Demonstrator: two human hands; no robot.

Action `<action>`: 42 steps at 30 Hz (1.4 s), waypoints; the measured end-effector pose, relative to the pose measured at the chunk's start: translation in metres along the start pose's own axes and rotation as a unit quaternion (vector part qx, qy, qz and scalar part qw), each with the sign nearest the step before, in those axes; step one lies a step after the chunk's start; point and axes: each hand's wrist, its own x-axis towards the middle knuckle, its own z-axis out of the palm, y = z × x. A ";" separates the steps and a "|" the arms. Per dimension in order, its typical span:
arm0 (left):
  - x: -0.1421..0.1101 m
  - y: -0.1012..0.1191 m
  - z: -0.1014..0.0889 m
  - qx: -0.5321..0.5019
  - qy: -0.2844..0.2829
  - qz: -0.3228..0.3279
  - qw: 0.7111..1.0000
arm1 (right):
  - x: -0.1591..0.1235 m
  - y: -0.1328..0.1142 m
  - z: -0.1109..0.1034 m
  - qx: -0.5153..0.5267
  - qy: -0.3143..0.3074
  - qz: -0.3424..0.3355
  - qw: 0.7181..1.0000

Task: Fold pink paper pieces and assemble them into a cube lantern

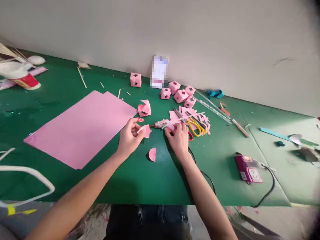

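While the left hand [128,135] has thumb and fingers closed on a small pink paper piece [147,131] over the middle of the green table [130,186], a glue gun [161,124] points left at it, tip just beside the paper. The right hand [179,136] is curled at the gun's near right side; handle hidden, can't tell from here if it's gripped.

Around, left to right: red-and-white cup [28,81] far left; big pink sheet [87,130] flat, right corner just beside the left hand. Half-open pink form [144,108] sits just beyond that hand; half-round piece [152,155] lies nearer. Cluster of pink paper shapes [181,96] farther back. Yellow-handled scissors [196,128] on pink scraps [208,128] crowd the right hand's far right side. Clear strips [212,108] beyond; purple box [248,170] near right, well apart.
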 end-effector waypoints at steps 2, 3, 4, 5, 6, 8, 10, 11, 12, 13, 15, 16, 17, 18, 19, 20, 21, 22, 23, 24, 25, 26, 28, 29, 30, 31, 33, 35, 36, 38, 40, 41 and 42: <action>0.000 0.003 0.001 -0.011 -0.012 0.002 1.000 | -0.001 -0.003 -0.005 0.117 0.024 0.010 0.993; -0.001 0.004 0.002 -0.018 -0.019 0.002 1.000 | -0.002 -0.005 -0.007 0.175 0.020 0.017 0.984; -0.001 0.006 0.002 -0.024 -0.026 0.000 0.999 | -0.004 -0.007 -0.008 0.232 0.006 0.025 0.972; -0.002 0.007 0.003 -0.032 -0.036 -0.004 0.999 | -0.006 -0.011 -0.010 0.304 -0.026 0.035 0.951; -0.003 0.009 0.003 -0.039 -0.046 -0.009 0.998 | -0.009 -0.014 -0.010 0.358 -0.070 0.047 0.930; -0.005 0.012 0.003 -0.051 -0.063 -0.017 0.997 | -0.015 -0.022 -0.011 0.442 -0.165 0.078 0.879; -0.006 0.013 0.003 -0.056 -0.076 -0.020 0.995 | -0.020 -0.029 -0.010 0.528 -0.252 0.131 0.801; -0.007 0.013 0.004 -0.057 -0.080 -0.019 0.995 | -0.022 -0.032 -0.010 0.555 -0.278 0.151 0.770; -0.007 0.012 0.004 -0.056 -0.083 -0.018 0.995 | -0.022 -0.034 -0.010 0.570 -0.292 0.165 0.750; -0.008 0.012 0.004 -0.054 -0.084 -0.017 0.995 | -0.023 -0.035 -0.010 0.575 -0.297 0.171 0.743; -0.008 0.011 0.004 -0.049 -0.084 -0.014 0.995 | -0.022 -0.035 -0.010 0.586 -0.305 0.187 0.727; -0.008 0.010 0.004 -0.048 -0.083 -0.013 0.995 | -0.021 -0.035 -0.010 0.589 -0.308 0.194 0.721; -0.008 0.010 0.004 -0.046 -0.082 -0.012 0.995 | -0.021 -0.035 -0.010 0.592 -0.310 0.199 0.717; -0.008 0.010 0.004 -0.045 -0.081 -0.010 0.996 | -0.021 -0.034 -0.010 0.593 -0.311 0.204 0.714; -0.008 0.010 0.004 -0.043 -0.081 -0.009 0.996 | -0.021 -0.034 -0.010 0.594 -0.311 0.207 0.713; -0.008 0.010 0.004 -0.040 -0.082 -0.008 0.996 | -0.021 -0.034 -0.010 0.594 -0.310 0.208 0.712; -0.009 0.009 0.004 -0.036 -0.083 -0.006 0.996 | -0.022 -0.034 -0.010 0.593 -0.309 0.208 0.714; -0.009 0.009 0.004 -0.032 -0.084 -0.003 0.996 | -0.022 -0.035 -0.009 0.591 -0.306 0.207 0.717; -0.010 0.009 0.005 -0.027 -0.083 0.002 0.996 | -0.023 -0.035 -0.009 0.589 -0.303 0.205 0.721; -0.010 0.008 0.005 -0.021 -0.081 0.007 0.996 | -0.023 -0.036 -0.009 0.585 -0.299 0.202 0.726; -0.011 0.007 0.005 -0.014 -0.077 0.015 0.997 | -0.024 -0.037 -0.009 0.581 -0.295 0.199 0.732; -0.011 0.006 0.006 -0.007 -0.073 0.023 0.997 | -0.024 -0.038 -0.009 0.576 -0.291 0.194 0.739; -0.012 0.004 0.007 0.007 -0.066 0.041 0.997 | -0.025 -0.041 -0.009 0.565 -0.282 0.186 0.753; -0.012 0.004 0.008 0.014 -0.065 0.049 0.997 | -0.026 -0.041 -0.008 0.561 -0.278 0.183 0.758; -0.012 0.003 0.009 0.021 -0.063 0.056 0.996 | -0.027 -0.042 -0.008 0.556 -0.273 0.180 0.764; -0.012 0.002 0.009 0.027 -0.063 0.062 0.996 | -0.027 -0.043 -0.007 0.551 -0.265 0.176 0.771; -0.013 0.001 0.011 0.036 -0.063 0.069 0.995 | -0.029 -0.043 -0.006 0.539 -0.246 0.158 0.790; -0.014 0.002 0.012 0.040 -0.065 0.074 0.994 | -0.031 -0.043 -0.004 0.524 -0.227 0.135 0.810; -0.014 0.002 0.012 0.041 -0.066 0.075 0.994 | -0.032 -0.043 -0.004 0.516 -0.221 0.124 0.818; -0.015 0.003 0.012 0.040 -0.070 0.075 0.994 | -0.034 -0.044 -0.004 0.507 -0.213 0.111 0.828; -0.015 0.003 0.012 0.037 -0.073 0.075 0.994 | -0.035 -0.045 -0.004 0.500 -0.208 0.103 0.834; -0.015 0.003 0.011 0.036 -0.074 0.074 0.994 | -0.035 -0.046 -0.005 0.497 -0.207 0.100 0.837; -0.015 0.003 0.011 0.037 -0.074 0.074 0.994 | -0.036 -0.046 -0.005 0.495 -0.207 0.099 0.838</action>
